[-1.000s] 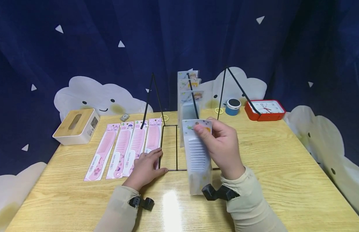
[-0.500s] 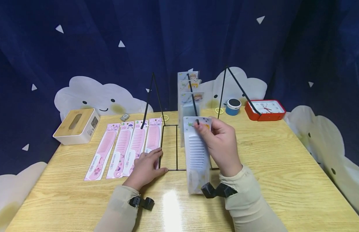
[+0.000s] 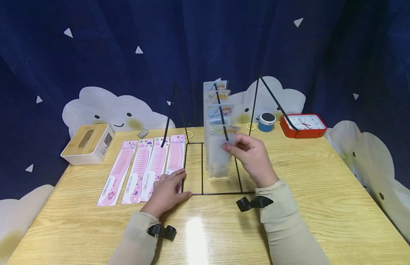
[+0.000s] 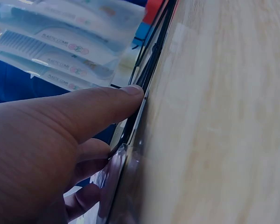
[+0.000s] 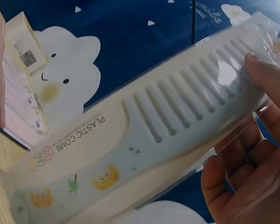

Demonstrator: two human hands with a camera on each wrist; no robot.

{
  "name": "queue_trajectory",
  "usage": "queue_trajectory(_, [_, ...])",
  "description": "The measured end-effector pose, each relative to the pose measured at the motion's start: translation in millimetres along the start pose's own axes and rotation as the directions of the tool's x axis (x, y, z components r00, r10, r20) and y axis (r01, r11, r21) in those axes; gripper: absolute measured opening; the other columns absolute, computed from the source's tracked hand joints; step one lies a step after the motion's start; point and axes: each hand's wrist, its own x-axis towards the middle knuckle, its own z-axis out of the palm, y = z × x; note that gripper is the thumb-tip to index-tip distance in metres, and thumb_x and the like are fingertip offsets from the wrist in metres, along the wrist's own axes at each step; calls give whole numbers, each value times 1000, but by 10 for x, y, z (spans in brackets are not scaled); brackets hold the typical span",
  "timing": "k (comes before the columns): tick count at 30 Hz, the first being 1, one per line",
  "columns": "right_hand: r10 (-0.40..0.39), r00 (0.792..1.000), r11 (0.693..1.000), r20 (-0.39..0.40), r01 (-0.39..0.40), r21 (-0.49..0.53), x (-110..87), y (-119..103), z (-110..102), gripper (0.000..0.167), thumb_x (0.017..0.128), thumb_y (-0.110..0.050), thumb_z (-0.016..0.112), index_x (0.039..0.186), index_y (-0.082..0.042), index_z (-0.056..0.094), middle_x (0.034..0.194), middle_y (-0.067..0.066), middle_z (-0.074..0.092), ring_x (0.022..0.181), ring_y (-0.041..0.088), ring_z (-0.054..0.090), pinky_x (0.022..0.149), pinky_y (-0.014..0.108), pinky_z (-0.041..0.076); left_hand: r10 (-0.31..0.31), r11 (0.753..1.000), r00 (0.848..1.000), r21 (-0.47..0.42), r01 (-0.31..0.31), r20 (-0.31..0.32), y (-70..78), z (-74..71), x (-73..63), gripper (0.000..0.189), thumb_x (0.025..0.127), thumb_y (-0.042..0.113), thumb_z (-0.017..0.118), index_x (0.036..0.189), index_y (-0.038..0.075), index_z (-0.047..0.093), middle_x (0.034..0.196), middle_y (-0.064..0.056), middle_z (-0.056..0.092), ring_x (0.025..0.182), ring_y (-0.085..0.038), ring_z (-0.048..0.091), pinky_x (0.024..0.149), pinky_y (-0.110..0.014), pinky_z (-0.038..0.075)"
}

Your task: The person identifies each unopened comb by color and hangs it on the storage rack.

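Observation:
My right hand [image 3: 254, 158] pinches a packaged light-blue comb [image 3: 218, 156] near its upper edge, thumb on the front and fingers behind. Its pack hangs at the front of the middle rod [image 3: 222, 117] of a black wire display rack [image 3: 202, 169], with the rod's tip showing in front. Behind it on that rod hang several similar comb packs [image 3: 209, 110]. In the right wrist view the held comb [image 5: 177, 107] spans the picture. My left hand [image 3: 165, 193] rests at the rack's front left corner, thumb [image 4: 130, 91] touching the front bar, fingers extended over the left bar.
Several pink packaged combs [image 3: 116, 173] lie in a row left of the rack. A tissue box [image 3: 87, 145] stands farther left. Behind the rack's right side are a blue-sided cylinder [image 3: 266, 123] and a red clock [image 3: 302, 126]. The rack's right rod [image 3: 277, 103] slants forward.
My right hand has moved the packaged comb away from me along the middle rod, toward the other hanging packs. The rod tip now shows in front of it. My left hand stays put.

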Motion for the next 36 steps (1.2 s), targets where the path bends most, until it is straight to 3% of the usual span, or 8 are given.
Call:
queue_trajectory(6, [18,1000,1000,11,-18,12,28,63,-65,9,91,-4,72,100,-3,72,104,6,71,95,19,65,83,31,55,-4,1000,1000,-1,4,4,-6,3,6,75,80,43,82,144,12,56,156,4,44,95,-19,43,81,-40,32])
queue_trajectory(17, [39,999,999,-35,-40,-36,38,58,-27,20,93,-8,71,105,7,68,107,10,70,93,20,64,81,30,55,0,1000,1000,6,0,5,5,-13,1,75,81,43,82,144,12,56,156,4,43,94,-19,42,80,-40,32])
queue_trajectory(24, [49,997,998,-66,-52,-48,40,60,-3,20,93,-9,71,103,8,67,109,11,70,94,20,63,81,29,55,-4,1000,1000,2,4,7,5,-18,-4,76,80,43,82,144,12,56,156,4,44,95,-20,42,81,-40,32])
queue_trajectory(31, [21,997,991,-68,-30,-134,5,166,-69,21,93,-18,73,100,1,70,102,8,70,92,18,62,81,27,53,15,1000,1000,9,-15,-2,-8,-12,-7,75,81,42,82,144,11,56,155,2,45,98,-21,45,80,-40,33])
queue_trajectory(36, [16,996,976,-90,-35,-216,-54,254,-151,24,93,-25,74,105,-4,71,104,5,69,94,18,62,82,26,51,38,999,999,17,-38,-4,4,-8,-15,75,82,43,81,143,9,56,155,0,46,101,-23,48,80,-42,35])
